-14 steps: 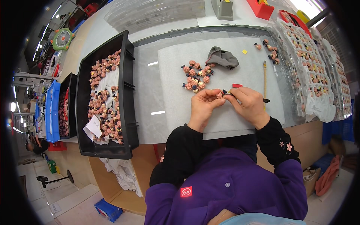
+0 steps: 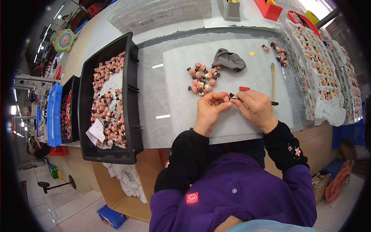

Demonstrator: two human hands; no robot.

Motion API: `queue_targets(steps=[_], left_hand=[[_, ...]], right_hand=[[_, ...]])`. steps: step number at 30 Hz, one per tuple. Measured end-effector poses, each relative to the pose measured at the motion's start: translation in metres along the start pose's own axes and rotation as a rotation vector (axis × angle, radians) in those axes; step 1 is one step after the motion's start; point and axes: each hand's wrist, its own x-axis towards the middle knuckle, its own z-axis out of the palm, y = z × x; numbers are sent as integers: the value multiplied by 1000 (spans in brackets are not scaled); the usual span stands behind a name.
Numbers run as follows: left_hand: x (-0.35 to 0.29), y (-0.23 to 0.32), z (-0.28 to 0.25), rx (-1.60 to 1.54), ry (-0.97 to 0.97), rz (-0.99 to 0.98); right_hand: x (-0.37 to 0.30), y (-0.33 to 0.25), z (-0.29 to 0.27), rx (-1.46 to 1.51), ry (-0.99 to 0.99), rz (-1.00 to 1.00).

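While the fingers of the left hand pinch one small pink figure, the fingers of the right hand are closed around a thin black tool, whose rear end sticks out to the right of them. The figure is where the fingertips of both hands meet, so I judge that the work on this one is under way and not yet complete; the fingers hide whether the tool touches it. Ahead of the fingers and slightly to the left, a loose pile of similar figures lies on the white mat, and farther ahead to the right is a smaller group, near the trays. These trays, well to the right of the fingers, hold many figures in rows; the black bin, well to the left, holds many more, unsorted. Probably a large part is left, but which figures are finished I cannot tell, because their details are too small.
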Motion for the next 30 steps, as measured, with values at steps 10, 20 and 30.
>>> queue_targets(steps=[10,20,30], left_hand=[[1,-2,-1,17,-1,23],[0,-3,1,23,3,51],[-1,-1,0,-13,3,44]], right_hand=[[-3,-4,4,-19,0,73],[-5,-4,6,-40,24,87],[-4,-3,7,15,64,74]])
